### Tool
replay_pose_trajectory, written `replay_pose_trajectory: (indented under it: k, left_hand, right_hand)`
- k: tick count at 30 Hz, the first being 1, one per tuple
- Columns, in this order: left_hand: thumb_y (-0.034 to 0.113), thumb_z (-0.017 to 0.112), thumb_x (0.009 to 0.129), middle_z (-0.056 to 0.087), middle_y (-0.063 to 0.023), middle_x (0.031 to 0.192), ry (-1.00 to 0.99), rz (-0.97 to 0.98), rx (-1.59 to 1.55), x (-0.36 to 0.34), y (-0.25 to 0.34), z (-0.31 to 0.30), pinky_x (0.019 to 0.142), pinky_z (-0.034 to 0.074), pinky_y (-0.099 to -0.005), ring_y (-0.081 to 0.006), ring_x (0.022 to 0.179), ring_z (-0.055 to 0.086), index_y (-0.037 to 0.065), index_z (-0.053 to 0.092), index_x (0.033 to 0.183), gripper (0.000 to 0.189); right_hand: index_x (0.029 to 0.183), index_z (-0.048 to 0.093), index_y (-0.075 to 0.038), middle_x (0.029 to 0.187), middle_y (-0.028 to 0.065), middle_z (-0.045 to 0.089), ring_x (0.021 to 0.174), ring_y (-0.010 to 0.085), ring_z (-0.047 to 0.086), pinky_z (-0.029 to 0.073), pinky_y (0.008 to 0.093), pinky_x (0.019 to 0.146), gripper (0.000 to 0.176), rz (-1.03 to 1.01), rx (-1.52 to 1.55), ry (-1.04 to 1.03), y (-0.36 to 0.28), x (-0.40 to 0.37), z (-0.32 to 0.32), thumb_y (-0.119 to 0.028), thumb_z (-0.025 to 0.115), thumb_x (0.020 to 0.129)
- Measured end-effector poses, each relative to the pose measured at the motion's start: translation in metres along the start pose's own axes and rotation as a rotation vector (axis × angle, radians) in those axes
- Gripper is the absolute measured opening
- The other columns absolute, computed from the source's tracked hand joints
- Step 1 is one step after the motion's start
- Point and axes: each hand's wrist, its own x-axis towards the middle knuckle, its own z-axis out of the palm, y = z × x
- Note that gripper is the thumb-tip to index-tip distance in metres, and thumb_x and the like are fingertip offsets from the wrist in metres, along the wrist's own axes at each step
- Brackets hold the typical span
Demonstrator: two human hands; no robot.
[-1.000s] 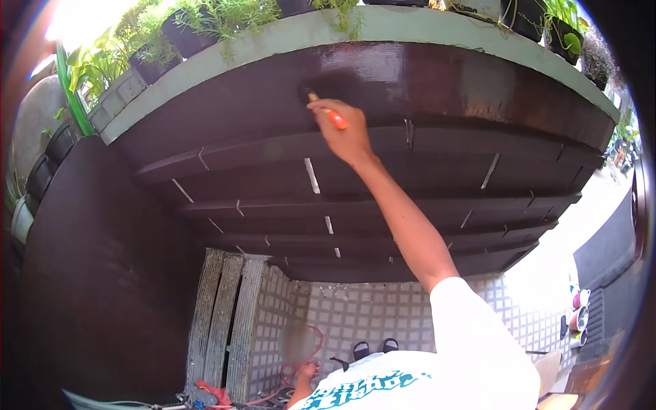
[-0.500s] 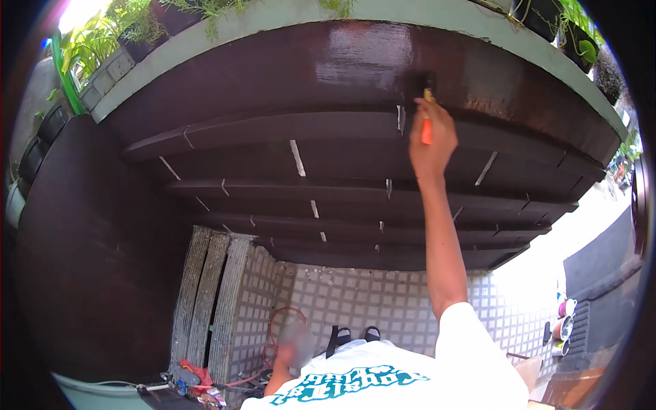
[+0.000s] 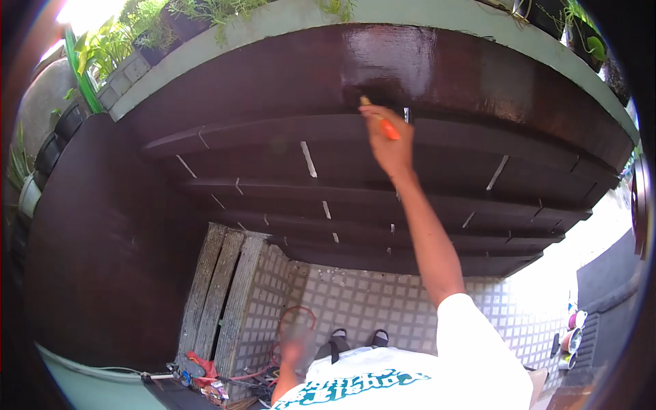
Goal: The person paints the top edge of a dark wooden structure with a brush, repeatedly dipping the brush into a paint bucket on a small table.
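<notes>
Right hand (image 3: 391, 147): raised, fingers closed round the orange handle of a paintbrush (image 3: 384, 125). The bristles rest on the lower part of the top board (image 3: 492, 75), at the lower left of the glossy wet patch (image 3: 389, 55). Left hand (image 3: 295, 342): low nr. the floor and blurred, so open or closed cannot be told.

Procedure (judged): stroke along the board's length, from the wet edge into the duller area. Use light pressure w/o overloading the brush. Pick up any run at the bottom edge before it reaches the slats (image 3: 273, 154).

Surface: dark brown horiz. slats, gaps held by pale spacers (image 3: 309, 158).

Area: outdoors. Pale green ledge (image 3: 424, 14) w/ potted plants (image 3: 137, 41) above, grid-tiled floor (image 3: 369, 301) below, paint tins (image 3: 572, 335) at far right.
</notes>
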Motion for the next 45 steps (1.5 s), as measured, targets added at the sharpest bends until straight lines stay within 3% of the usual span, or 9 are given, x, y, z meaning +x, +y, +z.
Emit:
replay_pose_trajectory:
  k: [4,10,13,16,19,22,32,39,45]
  left_hand:
    - [0.021,0.059,0.1,0.074,-0.0099,0.091,-0.153,0.111,-0.081,0.005,-0.057,-0.037,0.059,0.053,-0.0379,-0.0225,0.074,0.073,0.004,0.068,0.103,0.02]
    - [0.019,0.059,0.098,0.074,-0.0102,0.089,-0.102,-0.099,0.081,0.037,-0.045,-0.064,0.058,0.053,-0.0386,-0.0228,0.071,0.071,0.003,0.069,0.101,0.019]
    - [0.018,0.06,0.097,0.073,-0.0103,0.088,-0.104,-0.059,0.109,0.06,-0.028,-0.079,0.058,0.054,-0.0389,-0.0229,0.071,0.071,0.003,0.069,0.101,0.019]
    - [0.018,0.06,0.097,0.073,-0.0104,0.087,-0.077,0.0,0.086,0.086,-0.004,-0.078,0.058,0.054,-0.0391,-0.023,0.07,0.071,0.002,0.069,0.1,0.019]
    - [0.009,0.061,0.091,0.076,-0.0181,0.095,-0.008,-0.026,0.028,0.095,0.026,-0.072,0.08,0.06,-0.0446,-0.0294,0.092,0.074,0.002,0.077,0.095,0.018]
    - [0.009,0.061,0.091,0.076,-0.018,0.095,-0.023,-0.013,0.017,0.099,0.041,-0.071,0.079,0.06,-0.0445,-0.0293,0.091,0.074,0.002,0.076,0.095,0.017]
    - [0.01,0.061,0.092,0.075,-0.0174,0.095,-0.169,-0.071,0.196,0.108,0.031,-0.098,0.077,0.059,-0.0442,-0.0287,0.09,0.074,0.002,0.075,0.095,0.017]
    - [0.011,0.061,0.092,0.075,-0.0171,0.094,-0.193,-0.058,0.207,0.108,0.042,-0.075,0.076,0.059,-0.044,-0.0283,0.088,0.074,0.001,0.075,0.096,0.017]
    - [0.011,0.061,0.092,0.075,-0.0168,0.094,-0.188,-0.04,0.192,0.102,0.052,-0.051,0.074,0.059,-0.0438,-0.028,0.087,0.073,0.001,0.074,0.096,0.017]
  right_hand:
    - [0.107,0.076,-0.003,0.106,0.0169,0.076,0.098,0.0323,0.074,0.055,0.0367,0.089,0.016,-0.042,-0.297,0.141,-0.012,0.0,-0.067,-0.003,0.066,0.094]
    - [0.11,0.075,-0.004,0.111,0.0176,0.073,0.106,0.0354,0.07,0.054,0.0421,0.093,0.019,-0.229,-0.734,0.451,-0.021,-0.001,-0.093,-0.004,0.067,0.093]
    - [0.109,0.075,-0.004,0.112,0.018,0.073,0.107,0.0371,0.069,0.054,0.044,0.093,0.019,-0.261,-0.863,0.266,-0.021,-0.001,-0.043,-0.003,0.066,0.092]
    - [0.107,0.074,-0.004,0.11,0.0176,0.074,0.103,0.0382,0.07,0.055,0.0448,0.092,0.017,-0.305,-0.594,0.198,-0.027,0.004,0.025,-0.004,0.066,0.092]
    - [0.106,0.074,-0.002,0.109,0.0185,0.074,0.101,0.0389,0.07,0.055,0.0435,0.091,0.016,-0.248,-0.265,-0.002,-0.045,0.008,0.083,-0.005,0.066,0.092]
    - [0.108,0.075,0.0,0.105,0.0144,0.076,0.096,0.0198,0.073,0.054,0.031,0.087,0.016,-0.162,-0.201,-0.045,-0.048,0.018,0.095,-0.004,0.064,0.098]
    - [0.108,0.077,-0.003,0.104,0.0143,0.076,0.098,0.0252,0.073,0.055,0.0352,0.089,0.017,-0.213,-0.689,0.496,-0.04,0.048,-0.103,-0.012,0.065,0.101]
    - [0.102,0.075,-0.001,0.104,0.0182,0.075,0.102,0.0353,0.072,0.055,0.0405,0.092,0.014,-0.337,-0.621,0.201,-0.041,0.017,-0.007,-0.007,0.063,0.098]
    - [0.111,0.077,-0.001,0.111,0.0109,0.074,0.1,0.0165,0.071,0.06,0.0315,0.085,0.018,0.111,-0.036,0.034,-0.024,-0.001,0.004,-0.014,0.069,0.101]
